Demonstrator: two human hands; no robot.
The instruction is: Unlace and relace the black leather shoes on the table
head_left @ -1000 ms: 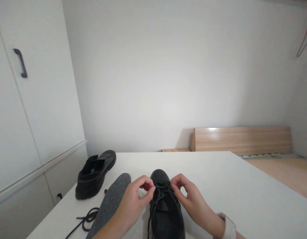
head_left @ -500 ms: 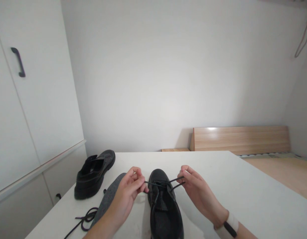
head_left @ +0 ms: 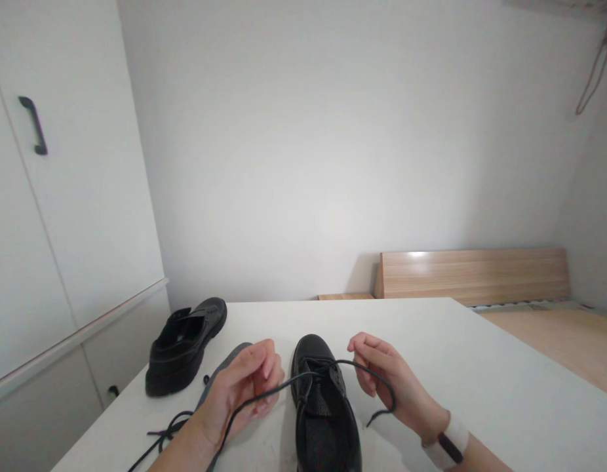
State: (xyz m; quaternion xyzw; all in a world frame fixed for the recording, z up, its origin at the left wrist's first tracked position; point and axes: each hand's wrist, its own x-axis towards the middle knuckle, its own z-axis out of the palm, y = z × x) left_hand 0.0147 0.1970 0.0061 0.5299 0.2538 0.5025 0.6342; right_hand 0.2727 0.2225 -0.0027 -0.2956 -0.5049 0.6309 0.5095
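A plain white wall fills most of the frame, with a white cabinet and its dark handle at the upper left, and a white table across the bottom. At the lower left of the table a second black shoe sits with its toe pointing away, and nearer the bottom edge a loose black lace lies curled beside a grey insole, part of which is hidden by the left hand. That hand is loosely curled, palm partly up, with one end of the shoelace running across its fingers; a firm pinch cannot be made out. At bottom centre stands the black shoe, toe away from the camera, its lace threaded through the front eyelets. Just right of it, the right hand pinches the other lace end, which loops down past the palm. A white wristband sits on that wrist. A wooden board leans against the wall at centre right.
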